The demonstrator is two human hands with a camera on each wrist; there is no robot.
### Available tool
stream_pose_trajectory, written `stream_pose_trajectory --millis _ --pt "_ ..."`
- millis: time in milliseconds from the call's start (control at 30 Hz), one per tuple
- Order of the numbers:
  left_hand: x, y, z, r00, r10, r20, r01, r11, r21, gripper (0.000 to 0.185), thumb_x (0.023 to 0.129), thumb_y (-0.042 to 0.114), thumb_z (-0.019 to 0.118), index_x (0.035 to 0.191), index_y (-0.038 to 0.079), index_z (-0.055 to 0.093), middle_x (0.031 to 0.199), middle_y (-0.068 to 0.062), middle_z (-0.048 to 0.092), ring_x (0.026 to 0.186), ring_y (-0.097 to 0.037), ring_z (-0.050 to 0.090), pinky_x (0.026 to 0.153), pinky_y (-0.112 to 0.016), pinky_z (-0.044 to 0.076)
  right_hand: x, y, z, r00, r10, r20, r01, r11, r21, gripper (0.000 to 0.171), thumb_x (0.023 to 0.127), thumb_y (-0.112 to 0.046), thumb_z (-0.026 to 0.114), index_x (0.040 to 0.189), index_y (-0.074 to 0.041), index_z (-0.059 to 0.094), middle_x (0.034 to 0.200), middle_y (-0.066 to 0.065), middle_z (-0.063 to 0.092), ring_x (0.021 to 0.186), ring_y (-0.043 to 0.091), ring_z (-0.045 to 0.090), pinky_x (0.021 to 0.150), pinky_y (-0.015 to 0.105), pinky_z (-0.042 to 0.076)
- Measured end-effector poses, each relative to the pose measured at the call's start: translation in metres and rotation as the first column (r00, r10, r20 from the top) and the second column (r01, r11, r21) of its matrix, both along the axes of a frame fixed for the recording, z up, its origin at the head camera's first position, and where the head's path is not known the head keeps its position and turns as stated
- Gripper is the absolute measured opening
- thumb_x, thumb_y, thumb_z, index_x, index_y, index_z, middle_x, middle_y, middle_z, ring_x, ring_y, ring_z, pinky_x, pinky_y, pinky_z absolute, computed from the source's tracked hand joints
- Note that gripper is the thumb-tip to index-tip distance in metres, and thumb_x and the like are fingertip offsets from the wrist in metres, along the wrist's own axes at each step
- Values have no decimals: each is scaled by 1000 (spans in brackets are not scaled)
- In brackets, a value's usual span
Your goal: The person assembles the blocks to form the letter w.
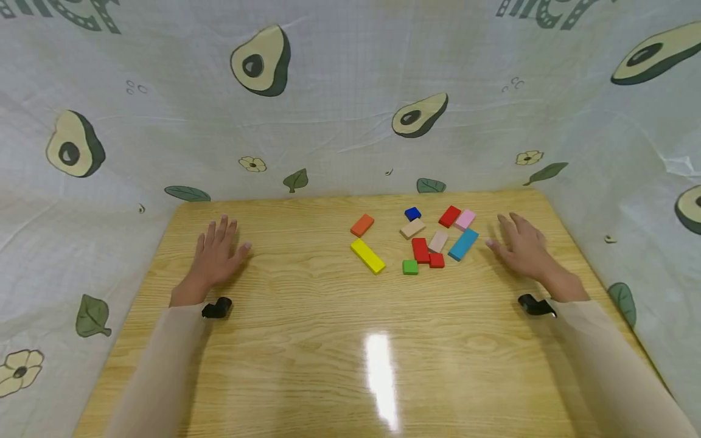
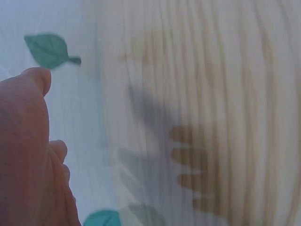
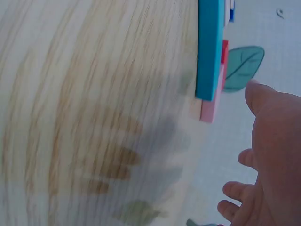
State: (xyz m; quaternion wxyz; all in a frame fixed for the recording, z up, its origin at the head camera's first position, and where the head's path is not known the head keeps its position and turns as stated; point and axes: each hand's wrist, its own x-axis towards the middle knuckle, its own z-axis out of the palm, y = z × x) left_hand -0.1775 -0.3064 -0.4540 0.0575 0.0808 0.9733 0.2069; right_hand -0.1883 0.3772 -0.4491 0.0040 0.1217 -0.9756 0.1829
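Observation:
My left hand (image 1: 215, 258) is spread over the left side of the wooden table (image 1: 296, 340), holding nothing. On the right side, my right hand (image 1: 523, 248) has its fingers extended and holds nothing either. Nearest to it lies a blue block (image 1: 463, 244), with a pink block (image 1: 465, 219) and a red block (image 1: 449, 216) behind. Further left are a yellow block (image 1: 368, 256), an orange block (image 1: 362, 225), a green block (image 1: 410, 267), a dark blue block (image 1: 413, 213) and a beige block (image 1: 412, 229). Two more red blocks (image 1: 420, 250) sit beside a pale block (image 1: 438, 241).
A pale cloth (image 1: 339, 146) printed with avocados and leaves rises behind the table and along both sides. Black wrist cameras (image 1: 217, 308) sit at both cuffs. Light glares off the tabletop near the front middle.

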Motion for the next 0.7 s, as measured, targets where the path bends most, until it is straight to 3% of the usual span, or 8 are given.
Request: stream_pose_trajectory --millis 300,700 --pt "4 38 -2 999 -39 5 39 999 -12 86 112 56 36 169 0 4 176 -22 -7 160 -50 -9 125 -67 -9 6 -27 5 998 54 -42 -53 998 16 74 108 -34 61 158 11 32 159 45 24 145 67 23 109 83 19" --pt "10 91 -5 995 -99 -24 98 994 -47 83 112 50 42 170 1 8 177 -19 0 162 -46 -1 127 -64 -4 12 -57 13 993 113 -25 -113 993 17 78 103 -25 70 160 11 32 162 41 24 149 62 21 114 80 16"
